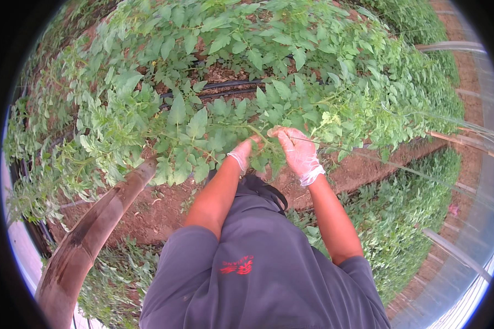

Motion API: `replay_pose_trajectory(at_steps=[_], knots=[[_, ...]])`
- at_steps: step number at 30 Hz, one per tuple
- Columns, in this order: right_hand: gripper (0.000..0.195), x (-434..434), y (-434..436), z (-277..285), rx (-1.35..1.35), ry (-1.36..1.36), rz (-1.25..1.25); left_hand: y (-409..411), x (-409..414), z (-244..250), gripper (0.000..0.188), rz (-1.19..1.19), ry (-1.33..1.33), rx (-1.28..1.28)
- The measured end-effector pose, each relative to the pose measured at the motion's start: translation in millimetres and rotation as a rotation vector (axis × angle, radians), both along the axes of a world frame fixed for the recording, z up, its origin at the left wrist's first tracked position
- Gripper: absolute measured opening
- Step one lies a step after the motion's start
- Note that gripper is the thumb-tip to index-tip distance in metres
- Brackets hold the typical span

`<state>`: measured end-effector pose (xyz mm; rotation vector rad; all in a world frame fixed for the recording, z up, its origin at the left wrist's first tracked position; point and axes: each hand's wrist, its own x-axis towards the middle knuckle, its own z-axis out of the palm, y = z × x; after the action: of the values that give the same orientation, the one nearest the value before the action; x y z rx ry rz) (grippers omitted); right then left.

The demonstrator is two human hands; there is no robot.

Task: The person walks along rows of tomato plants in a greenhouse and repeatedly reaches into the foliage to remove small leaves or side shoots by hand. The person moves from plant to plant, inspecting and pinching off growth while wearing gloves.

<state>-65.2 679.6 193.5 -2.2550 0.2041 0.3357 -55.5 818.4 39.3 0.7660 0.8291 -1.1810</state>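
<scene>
My left hand (243, 153), in a thin clear glove, is closed at the green stem (255, 130) of a tomato plant. Leaves partly hide its fingers. Just right of that stem, my right hand (298, 150) wears a similar glove, its fingers curled and pinched together. A thin twine (399, 165) runs from the fingers of this hand out to the right. Tomato leaves (197, 123) surround both hands, and a leafy shoot (271, 158) hangs between them.
A thick bamboo pole (103, 209) slants up at the left, close to my left arm. Black drip hoses (230, 85) lie on soil behind the plants. Another plant row (387, 222) grows at the right. Clear plastic sheeting (469, 230) and a curved frame bar (457, 253) stand beyond it.
</scene>
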Motion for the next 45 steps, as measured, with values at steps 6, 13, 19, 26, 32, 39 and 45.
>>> replay_pose_trajectory(at_steps=[6,13,19,26,32,39,45], knots=[[0.027,-9.2,-15.9,-8.8,0.074,0.040,-0.058,-8.1,-19.9,-73.4,0.039,0.081,-0.198,-0.288],[0.027,2.7,-25.9,0.2,0.215,0.162,-0.410,-0.4,-17.4,-26.6,0.040,0.086,-0.302,-0.262],[0.030,23.6,-52.0,-23.1,0.180,-0.011,-0.499,27.8,-20.0,-18.9,0.037,-0.301,-0.479,-0.271],[0.029,22.5,-0.8,-13.3,0.088,0.070,-0.240,-10.3,-33.0,-82.0,0.038,-0.494,-0.533,-0.147],[0.020,-39.7,44.9,-13.0,-0.030,0.087,-0.179,-52.4,-32.5,-138.9,0.032,-0.057,-0.468,-0.245],[0.033,-65.4,39.6,-54.5,0.823,0.425,-1.132,-68.9,-0.2,-78.8,0.046,-0.139,-0.687,0.161],[0.051,-54.6,25.6,-79.3,0.912,0.210,-1.285,-75.0,-1.6,-65.3,0.029,0.071,-0.325,0.042]])
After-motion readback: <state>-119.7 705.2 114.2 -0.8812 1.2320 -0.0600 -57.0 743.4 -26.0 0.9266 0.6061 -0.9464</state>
